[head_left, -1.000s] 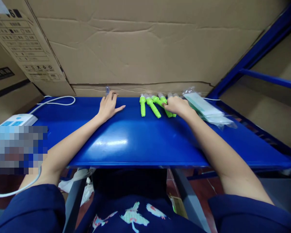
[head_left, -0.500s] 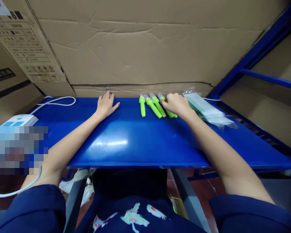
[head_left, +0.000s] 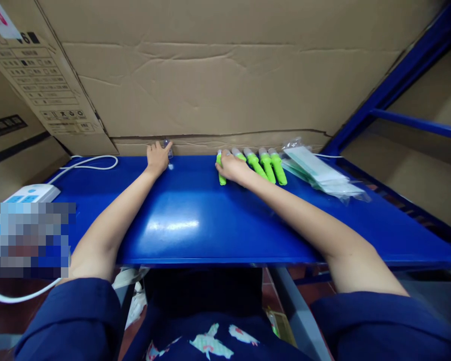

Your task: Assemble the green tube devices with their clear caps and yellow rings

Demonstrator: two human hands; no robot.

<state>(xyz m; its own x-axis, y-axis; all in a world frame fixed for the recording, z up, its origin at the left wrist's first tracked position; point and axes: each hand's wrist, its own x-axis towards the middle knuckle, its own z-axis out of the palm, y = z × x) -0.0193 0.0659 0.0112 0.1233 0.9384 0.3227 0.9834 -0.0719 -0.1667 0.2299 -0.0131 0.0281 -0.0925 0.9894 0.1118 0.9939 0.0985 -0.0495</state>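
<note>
Green sticks look mostly aligned; your right hand curls over one, hold unclear; your left hand spreads, seemingly empty.

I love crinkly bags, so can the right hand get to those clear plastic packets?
Probably yes: the right hand would have to pass over the green handles, but they lie low, and nothing seems to cover the clear plastic packets.
</note>
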